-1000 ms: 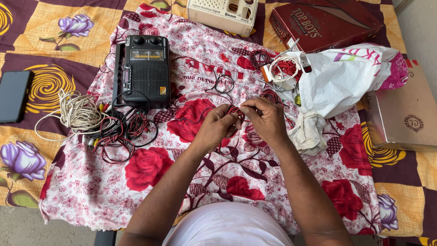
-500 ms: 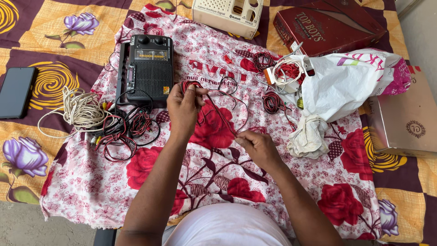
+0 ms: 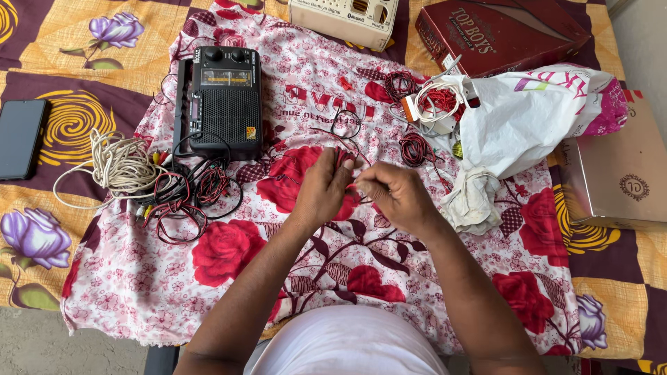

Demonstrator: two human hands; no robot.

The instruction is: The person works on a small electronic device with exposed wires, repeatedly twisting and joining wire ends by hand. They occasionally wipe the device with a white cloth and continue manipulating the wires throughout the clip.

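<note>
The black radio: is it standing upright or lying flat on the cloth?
Lying flat. The black radio rests on its back, speaker grille and dial facing up.

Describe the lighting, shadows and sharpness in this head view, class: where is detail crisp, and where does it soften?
Head view: soft, even daylight, with only faint shadows under the left hand and right hand; the black radio and rose-print cloth are crisp; the thin wire by the fingers is hard to trace; the white plastic bag is bright, nearly washed out.

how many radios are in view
2. A black box-shaped portable radio lies on the rose-print cloth, left of the hands. A cream box-shaped radio sits at the top edge, partly cut off. None seem hidden.
</note>
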